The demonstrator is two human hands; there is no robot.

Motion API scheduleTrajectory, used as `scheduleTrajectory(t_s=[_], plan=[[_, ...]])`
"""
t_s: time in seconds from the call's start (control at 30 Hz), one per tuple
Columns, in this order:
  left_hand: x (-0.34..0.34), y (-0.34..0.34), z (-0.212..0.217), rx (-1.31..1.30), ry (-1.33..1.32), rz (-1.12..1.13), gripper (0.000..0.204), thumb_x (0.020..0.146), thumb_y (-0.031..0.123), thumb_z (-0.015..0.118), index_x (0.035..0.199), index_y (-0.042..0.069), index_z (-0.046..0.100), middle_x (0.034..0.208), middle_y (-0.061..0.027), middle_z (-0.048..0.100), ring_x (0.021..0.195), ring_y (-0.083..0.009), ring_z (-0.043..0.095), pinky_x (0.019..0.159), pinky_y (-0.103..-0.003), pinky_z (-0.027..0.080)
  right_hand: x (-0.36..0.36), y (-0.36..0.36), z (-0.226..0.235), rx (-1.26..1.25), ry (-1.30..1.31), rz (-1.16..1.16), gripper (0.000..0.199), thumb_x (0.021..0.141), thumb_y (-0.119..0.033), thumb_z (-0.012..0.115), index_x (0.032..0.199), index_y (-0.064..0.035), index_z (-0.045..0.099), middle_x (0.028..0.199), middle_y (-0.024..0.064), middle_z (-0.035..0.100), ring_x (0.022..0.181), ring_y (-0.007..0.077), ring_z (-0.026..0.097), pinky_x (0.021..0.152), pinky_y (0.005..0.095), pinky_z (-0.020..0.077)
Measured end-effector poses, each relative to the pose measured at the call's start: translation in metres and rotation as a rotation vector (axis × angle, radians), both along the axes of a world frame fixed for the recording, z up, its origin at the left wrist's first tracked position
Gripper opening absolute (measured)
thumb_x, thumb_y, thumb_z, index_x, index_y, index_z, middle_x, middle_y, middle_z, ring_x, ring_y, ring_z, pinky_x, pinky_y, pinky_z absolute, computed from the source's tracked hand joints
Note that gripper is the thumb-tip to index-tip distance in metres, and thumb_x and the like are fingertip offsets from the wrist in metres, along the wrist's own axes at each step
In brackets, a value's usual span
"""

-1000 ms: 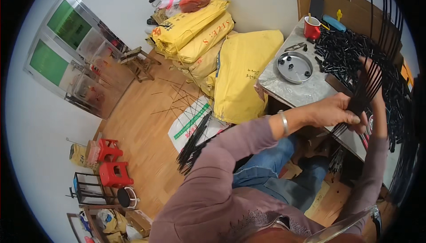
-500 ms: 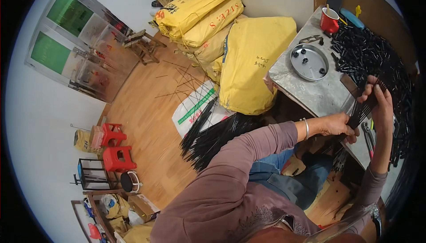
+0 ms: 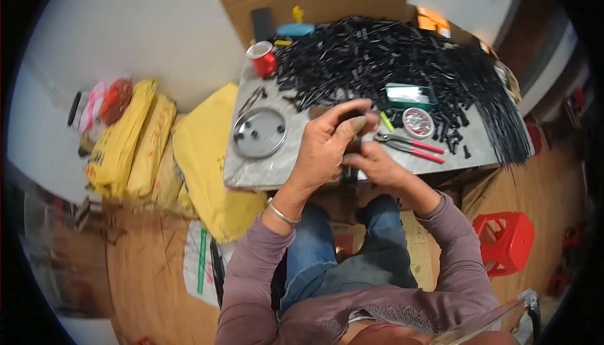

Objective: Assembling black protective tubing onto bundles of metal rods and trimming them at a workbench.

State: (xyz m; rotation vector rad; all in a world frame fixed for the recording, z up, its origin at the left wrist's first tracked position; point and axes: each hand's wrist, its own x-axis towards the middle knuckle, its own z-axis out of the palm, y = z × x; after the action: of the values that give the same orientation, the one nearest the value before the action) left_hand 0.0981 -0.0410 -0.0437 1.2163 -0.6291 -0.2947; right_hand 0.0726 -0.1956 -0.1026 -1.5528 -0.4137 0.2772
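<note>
The dark bundle (image 3: 353,147) is to the right of the dish (image 3: 264,148), over the near edge of the table (image 3: 302,160). Blurred and mostly covered by fingers, its long axis appears to run roughly near to far; I cannot tell which end is which.

The dish holds 4 small black parts. Behind it stands a red mug (image 3: 265,65) with a thin handle poking out. Well to the dish's right, a green box (image 3: 412,104) holds pale sticks, and a round tub (image 3: 420,136) holds small red and silvery bits.

The left hand (image 3: 327,147), nearer the dish, curls thumb and fingers around the bundle's far part. The right hand (image 3: 377,164), farther from the dish, is bent, its thumb against the bundle; its hidden fingers leave its grip uncertain.
</note>
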Motion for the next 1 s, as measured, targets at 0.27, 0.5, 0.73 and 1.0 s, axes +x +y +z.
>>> scheduleTrajectory(t_s=[0.27, 0.5, 0.73, 1.0], plan=[[-0.01, -0.006, -0.003, 0.1, -0.185, 0.147, 0.021, 0.094, 0.009, 0.058, 0.111, -0.003, 0.06, 0.09, -0.0112, 0.07, 0.085, -0.0171, 0.067, 0.079, -0.027, 0.053, 0.038, -0.064, 0.02, -0.308, -0.174, 0.308, 0.035, 0.089, -0.02, 0.065, 0.117, 0.0006, 0.06, 0.103, 0.0045, 0.068, 0.098, 0.0185, 0.063, 0.09, 0.0329, 0.0489], [-0.011, -0.011, -0.005, 0.113, -0.282, 0.24, 0.017, 0.094, 0.006, 0.057, 0.106, -0.005, 0.061, 0.091, -0.0123, 0.07, 0.086, -0.0189, 0.068, 0.081, -0.028, 0.052, 0.128, -0.175, -0.023, -1.214, -0.396, -0.761, 0.016, 0.075, -0.021, 0.066, 0.086, -0.0116, 0.072, 0.087, 0.0115, 0.069, 0.084, 0.0301, 0.067, 0.072, 0.0415, 0.0523], [-0.007, -0.014, -0.007, 0.141, -0.349, 0.275, 0.016, 0.094, 0.008, 0.058, 0.102, -0.005, 0.063, 0.089, -0.0126, 0.072, 0.086, -0.0143, 0.069, 0.076, -0.024, 0.053, 0.138, -0.184, -0.032, -1.405, -0.628, -0.739, 0.011, 0.072, -0.018, 0.062, 0.071, -0.0125, 0.072, 0.075, 0.011, 0.069, 0.074, 0.0307, 0.068, 0.067, 0.0425, 0.0543], [-0.006, -0.018, -0.008, 0.141, -0.326, 0.267, 0.017, 0.094, 0.01, 0.058, 0.102, -0.004, 0.064, 0.088, -0.0109, 0.072, 0.085, -0.0123, 0.068, 0.077, -0.024, 0.053, 0.119, -0.177, -0.001, -1.063, -0.792, -0.973, 0.011, 0.082, -0.019, 0.064, 0.083, -0.0083, 0.066, 0.079, 0.0073, 0.068, 0.077, 0.0294, 0.065, 0.068, 0.0416, 0.051]])
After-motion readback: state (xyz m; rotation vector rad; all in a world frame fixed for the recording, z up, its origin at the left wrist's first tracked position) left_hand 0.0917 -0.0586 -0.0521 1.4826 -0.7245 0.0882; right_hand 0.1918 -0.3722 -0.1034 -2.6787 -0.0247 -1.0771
